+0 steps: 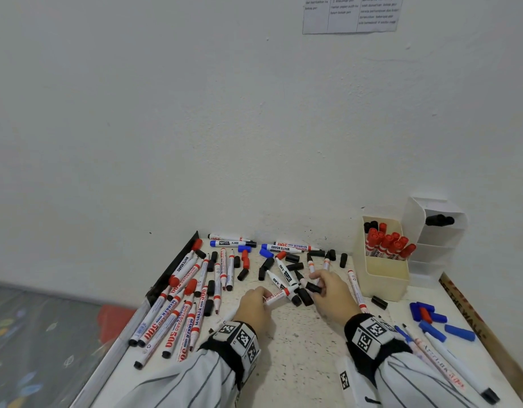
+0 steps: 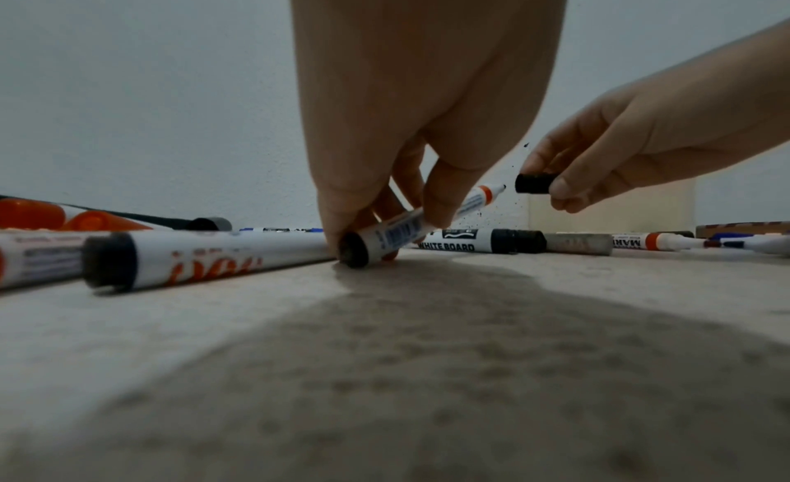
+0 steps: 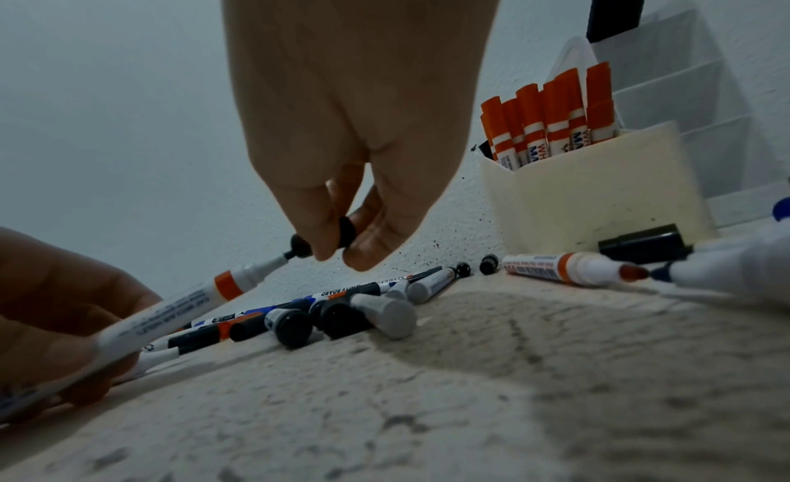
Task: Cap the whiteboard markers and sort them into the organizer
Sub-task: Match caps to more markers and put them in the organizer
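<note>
The left hand [image 1: 254,304] pinches a white whiteboard marker with an orange collar and a black end plug [image 2: 410,226] between the thumb and the curled fingers. The marker is tilted: its plugged end is low, at or just above the speckled pale worktop [image 1: 298,348], and its bare black tip points up toward 2 o'clock in the left wrist view.

The right hand [image 1: 331,295] pinches a short black plastic cap [image 2: 534,183] between thumb and forefinger. In the left wrist view the open mouth of the cap is just beside the tip of the marker, at 3 o'clock from it, with a small gap between them. In the right wrist view the cap [image 3: 346,232] seems to be almost at the tip, and I cannot tell if they touch.

At 1 o'clock from the hands in the head view stands a cream rectangular plastic organizer box [image 1: 384,278], which holds a bunch of red-capped markers [image 1: 386,242] standing upright. Just behind it, at its 2 o'clock, is a white tiered plastic organizer [image 1: 431,245] with black-capped markers [image 1: 439,220] in its top compartment.

Many loose markers and black caps [image 1: 213,278] lie on the worktop from 9 to 12 o'clock of the hands. Several loose blue caps [image 1: 437,322] lie at 3 o'clock of the right hand.
</note>
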`<act>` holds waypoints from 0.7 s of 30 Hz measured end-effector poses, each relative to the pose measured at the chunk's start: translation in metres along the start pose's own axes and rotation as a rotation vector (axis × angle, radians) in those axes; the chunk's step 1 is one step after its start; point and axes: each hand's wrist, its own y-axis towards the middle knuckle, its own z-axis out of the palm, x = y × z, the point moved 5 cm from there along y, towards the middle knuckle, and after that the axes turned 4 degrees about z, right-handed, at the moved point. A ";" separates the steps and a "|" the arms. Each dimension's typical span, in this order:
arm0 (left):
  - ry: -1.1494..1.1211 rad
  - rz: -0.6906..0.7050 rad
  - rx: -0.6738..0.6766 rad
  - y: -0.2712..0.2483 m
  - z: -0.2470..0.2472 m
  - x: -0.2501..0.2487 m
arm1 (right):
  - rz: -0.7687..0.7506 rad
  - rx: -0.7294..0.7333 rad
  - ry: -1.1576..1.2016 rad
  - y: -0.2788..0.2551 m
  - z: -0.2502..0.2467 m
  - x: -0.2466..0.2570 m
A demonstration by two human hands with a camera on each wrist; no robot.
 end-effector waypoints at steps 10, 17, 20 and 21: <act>0.037 0.056 -0.036 -0.003 0.003 0.000 | -0.019 0.029 -0.024 -0.001 0.001 0.004; 0.044 0.045 -0.005 -0.001 0.005 0.002 | -0.001 0.052 -0.018 -0.003 0.003 0.004; 0.035 0.062 -0.011 -0.001 0.005 0.002 | 0.039 0.099 0.038 -0.004 0.006 0.004; 0.029 0.068 -0.018 -0.002 0.005 0.002 | 0.058 0.087 0.075 -0.004 0.006 0.005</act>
